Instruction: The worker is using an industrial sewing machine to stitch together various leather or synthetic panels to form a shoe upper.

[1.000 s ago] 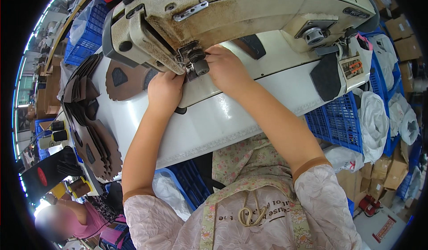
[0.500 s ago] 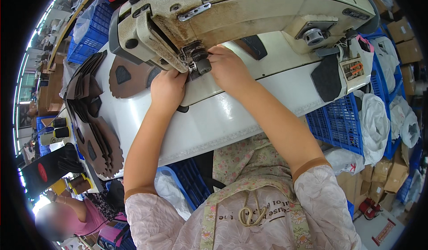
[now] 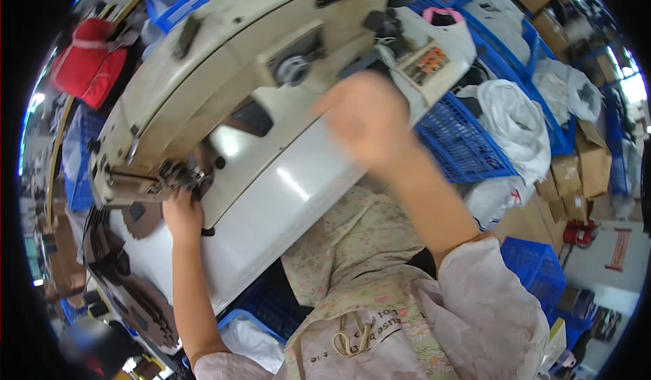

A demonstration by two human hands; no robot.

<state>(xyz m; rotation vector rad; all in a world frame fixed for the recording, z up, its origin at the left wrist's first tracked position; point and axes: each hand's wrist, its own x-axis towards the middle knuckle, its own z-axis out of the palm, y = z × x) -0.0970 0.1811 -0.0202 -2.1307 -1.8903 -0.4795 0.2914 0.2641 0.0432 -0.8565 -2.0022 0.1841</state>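
Observation:
A cream sewing machine (image 3: 224, 68) stands over the white table (image 3: 264, 204). My left hand (image 3: 183, 215) is at its needle and presser foot (image 3: 180, 174), fingers bunched together; whatever they pinch is hidden. Just left of that hand, partly behind the machine head, lies a brown piece (image 3: 141, 223) with a dark patch. Smeared by motion, my right hand (image 3: 363, 119) is over the table's right part, beside a small tray (image 3: 422, 71) with orange items. Its fingers cannot be made out. A dark flat piece (image 3: 252, 117) lies under the machine arm.
Stacked brown cut pieces (image 3: 129, 292) hang along the table's left edge. Right of the table stand blue crates (image 3: 461, 136) with white bags (image 3: 512, 126). Cardboard boxes (image 3: 576, 170) are farther right. A red bundle (image 3: 88, 65) sits at the far left.
My right hand has left the needle area and swung right toward the small tray. My left hand has stayed at the presser foot. The whole view has turned to the right.

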